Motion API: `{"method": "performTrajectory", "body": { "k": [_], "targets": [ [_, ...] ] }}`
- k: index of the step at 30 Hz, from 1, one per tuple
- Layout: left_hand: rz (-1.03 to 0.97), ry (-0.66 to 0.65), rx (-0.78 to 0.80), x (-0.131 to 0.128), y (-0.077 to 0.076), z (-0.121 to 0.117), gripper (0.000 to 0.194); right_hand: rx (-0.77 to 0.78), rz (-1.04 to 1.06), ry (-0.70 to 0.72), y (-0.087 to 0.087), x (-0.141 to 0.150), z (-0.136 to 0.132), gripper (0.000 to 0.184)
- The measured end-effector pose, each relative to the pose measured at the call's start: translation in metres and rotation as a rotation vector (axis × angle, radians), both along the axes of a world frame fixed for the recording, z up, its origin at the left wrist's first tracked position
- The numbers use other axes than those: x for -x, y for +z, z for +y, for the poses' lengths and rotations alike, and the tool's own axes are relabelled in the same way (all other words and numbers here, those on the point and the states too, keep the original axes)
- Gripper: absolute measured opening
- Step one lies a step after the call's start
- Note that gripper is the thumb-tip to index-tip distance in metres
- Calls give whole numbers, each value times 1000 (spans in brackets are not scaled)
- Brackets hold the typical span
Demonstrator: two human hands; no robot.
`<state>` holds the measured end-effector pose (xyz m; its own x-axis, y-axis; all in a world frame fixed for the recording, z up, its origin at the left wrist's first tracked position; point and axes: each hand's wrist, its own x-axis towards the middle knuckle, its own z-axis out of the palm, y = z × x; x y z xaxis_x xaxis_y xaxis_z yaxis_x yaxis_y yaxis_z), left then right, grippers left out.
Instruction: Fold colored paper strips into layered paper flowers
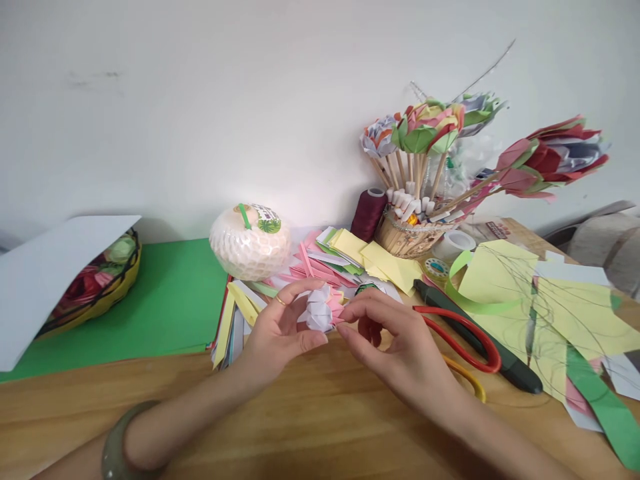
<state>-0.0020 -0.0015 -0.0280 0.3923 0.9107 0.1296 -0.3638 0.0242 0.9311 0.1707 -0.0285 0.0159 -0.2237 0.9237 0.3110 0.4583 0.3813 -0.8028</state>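
Observation:
Between my two hands, above the front of the wooden table [320, 427], is a small folded paper flower [320, 312] with white petals on the left and pink ones on the right. My left hand [280, 327] grips its white side between thumb and fingers; a ring and a bangle show on that arm. At the pink petals, my right hand [385, 327] pinches with thumb and index finger. Just beyond the flower lie strips of pink paper [310, 263] and a stack of yellow paper pieces [380, 257].
Scissors with red handles [493, 360] and a dark green tool [520, 377] lie right. Behind stand a basket of paper flowers on sticks [405, 233] and a maroon thread spool [369, 213]. A foam-wrapped fruit [250, 243] sits left of centre, beside a green sheet [175, 300].

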Motion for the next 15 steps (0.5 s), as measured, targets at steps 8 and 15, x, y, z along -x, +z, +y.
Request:
{"method": "performTrajectory", "body": {
  "k": [8,15],
  "targets": [
    [-40,-38,75,-2,1,-1,47,-231,-93,-50,-6,1,2,14],
    [-11,-11,101,-3,1,-2,45,-451,-334,-160,-14,1,-4,14]
  ]
}}
